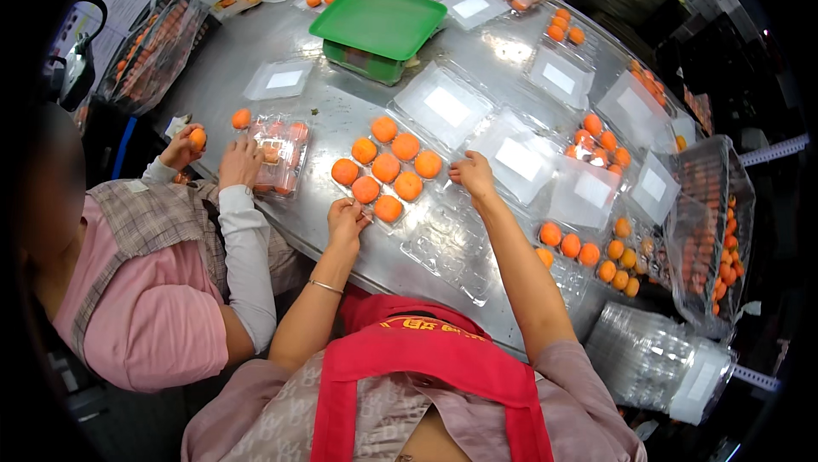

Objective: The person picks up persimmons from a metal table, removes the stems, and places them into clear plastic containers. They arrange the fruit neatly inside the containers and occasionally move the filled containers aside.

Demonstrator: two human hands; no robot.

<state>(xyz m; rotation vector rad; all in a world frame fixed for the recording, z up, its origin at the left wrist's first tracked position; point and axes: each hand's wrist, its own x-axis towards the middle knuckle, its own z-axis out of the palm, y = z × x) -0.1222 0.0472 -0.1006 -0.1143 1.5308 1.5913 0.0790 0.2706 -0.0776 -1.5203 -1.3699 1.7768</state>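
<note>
A clear plastic clamshell tray (337, 189) lies in front of me on the metal table, its moulded cups filled with several round orange fruits (386, 168). At its near left corner my left hand (346, 222) pinches the thin plastic edge between thumb and fingers. My right hand (473, 175) hovers by the tray's right side, fingers curled; whether they grip the plastic there is unclear. Toward me and to the right lies the bare moulded half (452, 248), with no fruit in it. Just beyond my right hand are clear packs with white sheets, one pack (447, 106) farther off and another (519, 158) nearer.
At my left, a co-worker's hand (241, 161) rests by a closed fruit pack (279, 154); their other hand (183, 147) holds a fruit. A green tray (378, 21) stands farther back. Stacked clear trays (652, 356) and a plastic-lined crate (706, 232) are at right.
</note>
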